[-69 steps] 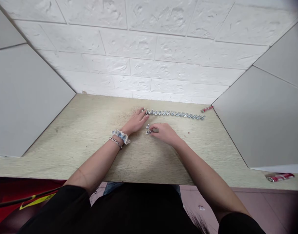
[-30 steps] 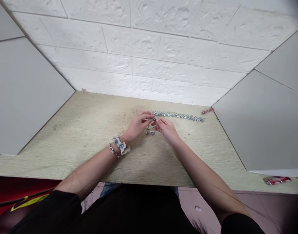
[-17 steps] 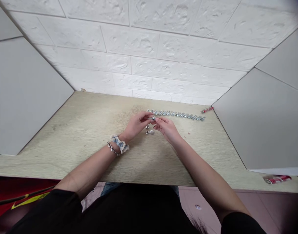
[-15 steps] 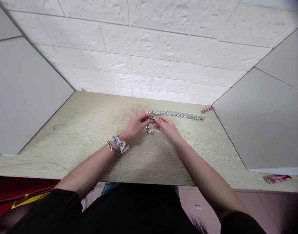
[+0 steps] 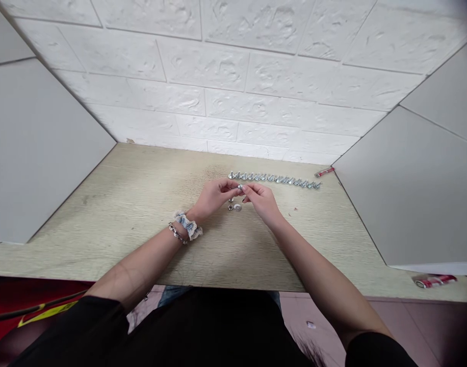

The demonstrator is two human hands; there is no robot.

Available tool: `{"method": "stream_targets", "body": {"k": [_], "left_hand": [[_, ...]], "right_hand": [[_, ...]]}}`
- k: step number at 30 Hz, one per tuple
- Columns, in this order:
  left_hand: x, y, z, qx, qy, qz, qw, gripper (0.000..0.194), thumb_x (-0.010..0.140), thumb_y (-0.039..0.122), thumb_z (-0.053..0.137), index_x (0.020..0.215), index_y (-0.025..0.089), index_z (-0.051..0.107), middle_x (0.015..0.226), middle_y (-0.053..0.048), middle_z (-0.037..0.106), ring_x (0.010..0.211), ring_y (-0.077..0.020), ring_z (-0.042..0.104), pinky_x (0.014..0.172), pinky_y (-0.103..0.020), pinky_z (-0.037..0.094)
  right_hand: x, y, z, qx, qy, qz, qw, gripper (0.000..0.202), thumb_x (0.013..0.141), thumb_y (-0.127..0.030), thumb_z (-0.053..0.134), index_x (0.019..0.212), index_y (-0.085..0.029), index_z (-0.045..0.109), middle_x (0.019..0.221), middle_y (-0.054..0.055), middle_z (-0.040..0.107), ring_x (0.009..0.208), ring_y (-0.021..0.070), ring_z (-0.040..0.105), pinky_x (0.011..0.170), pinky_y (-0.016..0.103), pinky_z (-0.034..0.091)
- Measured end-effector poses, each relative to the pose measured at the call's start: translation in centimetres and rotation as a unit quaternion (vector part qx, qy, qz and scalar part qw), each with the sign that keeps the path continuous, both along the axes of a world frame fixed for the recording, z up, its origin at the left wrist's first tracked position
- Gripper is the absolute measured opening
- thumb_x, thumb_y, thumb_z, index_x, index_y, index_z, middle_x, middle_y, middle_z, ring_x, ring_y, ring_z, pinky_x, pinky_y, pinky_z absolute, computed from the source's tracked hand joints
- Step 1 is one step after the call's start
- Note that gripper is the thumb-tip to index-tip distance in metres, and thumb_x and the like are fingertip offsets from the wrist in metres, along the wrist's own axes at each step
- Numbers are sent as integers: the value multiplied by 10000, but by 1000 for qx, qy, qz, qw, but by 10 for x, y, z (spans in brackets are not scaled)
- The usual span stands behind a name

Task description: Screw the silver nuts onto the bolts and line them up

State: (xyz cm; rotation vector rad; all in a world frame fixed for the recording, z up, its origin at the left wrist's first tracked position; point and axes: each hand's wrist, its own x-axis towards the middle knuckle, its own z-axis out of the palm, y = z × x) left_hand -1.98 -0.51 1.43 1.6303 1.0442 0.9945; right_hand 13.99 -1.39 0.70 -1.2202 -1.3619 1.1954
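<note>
Near the middle of the wooden table (image 5: 233, 255), my left hand (image 5: 215, 197) pinches one end of a small metal bolt (image 5: 240, 187). The fingertips of my right hand (image 5: 261, 200) close on its other end, partly hiding it. Just below the fingers, a nut (image 5: 230, 207) and a round washer (image 5: 238, 207) lie side by side on the table. Another small metal piece (image 5: 231, 200) shows partly beneath my left fingers. Behind both hands runs a row of several bolts with washers (image 5: 270, 178), standing on their heads.
A red battery (image 5: 324, 172) lies at the back right, by the grey panel (image 5: 417, 193). A second red battery (image 5: 435, 281) is near the front right edge. White brick-patterned wall (image 5: 226, 117) rises behind the table; another grey panel (image 5: 46, 153) stands at left.
My left hand has shifted slightly down, uncovering the leftmost bolt of the row. The fingers of both hands remain together on the held bolt.
</note>
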Motion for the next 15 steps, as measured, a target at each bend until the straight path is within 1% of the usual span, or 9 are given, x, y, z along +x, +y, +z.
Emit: {"method": "stream_targets", "body": {"k": [5, 10, 15], "left_hand": [[-1, 2, -1, 0, -10, -9, 1000, 302, 733, 396, 669, 890, 139, 692, 849, -52, 713, 748, -134, 632, 699, -271, 501], [0, 0, 2, -12, -18, -9, 1000, 308, 731, 382, 672, 913, 135, 696, 853, -52, 710, 752, -128, 622, 693, -261, 484], [0, -1, 3, -30, -35, -12, 999, 286, 724, 370, 676, 877, 129, 695, 799, -43, 698, 694, -107, 595, 658, -243, 466]], "right_hand": [[0, -1, 0, 19, -7, -1, 1000, 316, 712, -486, 625, 770, -176, 637, 724, 7, 657, 600, 99, 556, 605, 257, 480], [1, 0, 2, 24, -1, 4, 1000, 296, 706, -463, 629, 759, -172, 624, 726, 11, 652, 613, 102, 555, 606, 260, 481], [1, -1, 2, 26, 4, 5, 1000, 241, 700, -410, 626, 740, -173, 606, 696, 10, 638, 598, 105, 541, 579, 259, 459]]}}
